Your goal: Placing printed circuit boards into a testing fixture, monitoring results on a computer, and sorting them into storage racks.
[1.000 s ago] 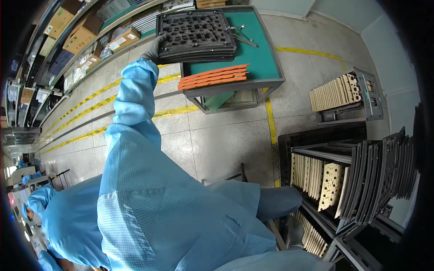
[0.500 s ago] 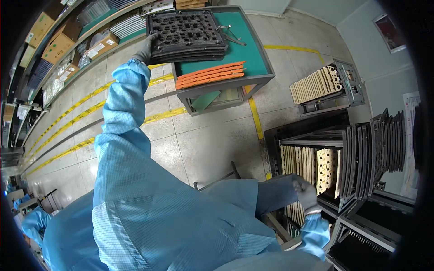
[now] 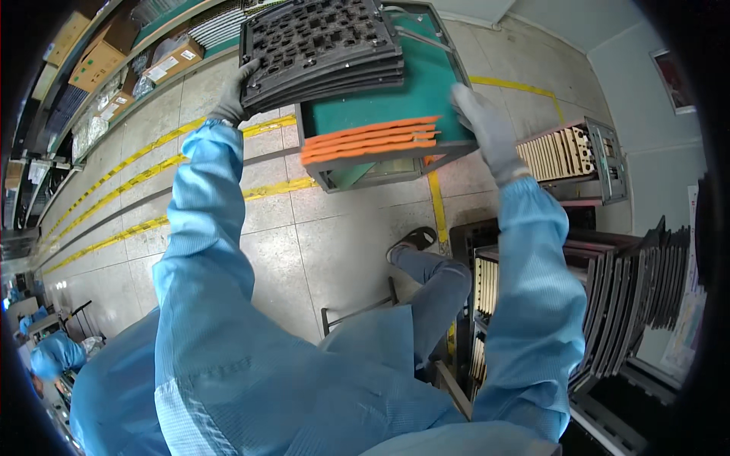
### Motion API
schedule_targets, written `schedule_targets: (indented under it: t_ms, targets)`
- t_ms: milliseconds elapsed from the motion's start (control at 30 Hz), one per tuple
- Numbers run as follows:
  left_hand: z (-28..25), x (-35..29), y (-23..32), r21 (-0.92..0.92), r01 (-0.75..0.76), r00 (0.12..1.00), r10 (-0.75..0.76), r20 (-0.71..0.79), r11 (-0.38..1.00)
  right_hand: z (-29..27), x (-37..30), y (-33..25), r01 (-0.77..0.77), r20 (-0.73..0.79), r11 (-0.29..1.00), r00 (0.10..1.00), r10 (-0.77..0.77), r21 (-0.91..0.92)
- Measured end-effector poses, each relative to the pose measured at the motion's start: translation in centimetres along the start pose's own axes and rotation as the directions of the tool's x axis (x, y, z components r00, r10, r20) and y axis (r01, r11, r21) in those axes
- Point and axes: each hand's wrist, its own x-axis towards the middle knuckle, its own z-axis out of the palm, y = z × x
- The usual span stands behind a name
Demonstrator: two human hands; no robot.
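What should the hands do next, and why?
Perhaps the right hand should reach for the black trays' right edge: the left hand grips their left edge, while the right looks empty and nothing holds that other side.

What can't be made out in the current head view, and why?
Head view:
Left hand: some fingers, hidden by the black tray stack.
Black tray stack: far edge, cut off by the upper picture edge.
Right hand: whether it touches the green table, too blurred.
Nearer cream boards: part of the row, hidden by the right sleeve.
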Motion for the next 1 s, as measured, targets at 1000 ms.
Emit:
schedule_targets:
  t_ms: [1000]
  targets:
    - [20.3, -0.5, 8.1, 0.488, -0.342, 0.876, 0.085, 0.474, 0.803, -7.4, -6.4, -4.0, 0.325, -0.434, 0.660, 0.901, 0.003, 0.678]
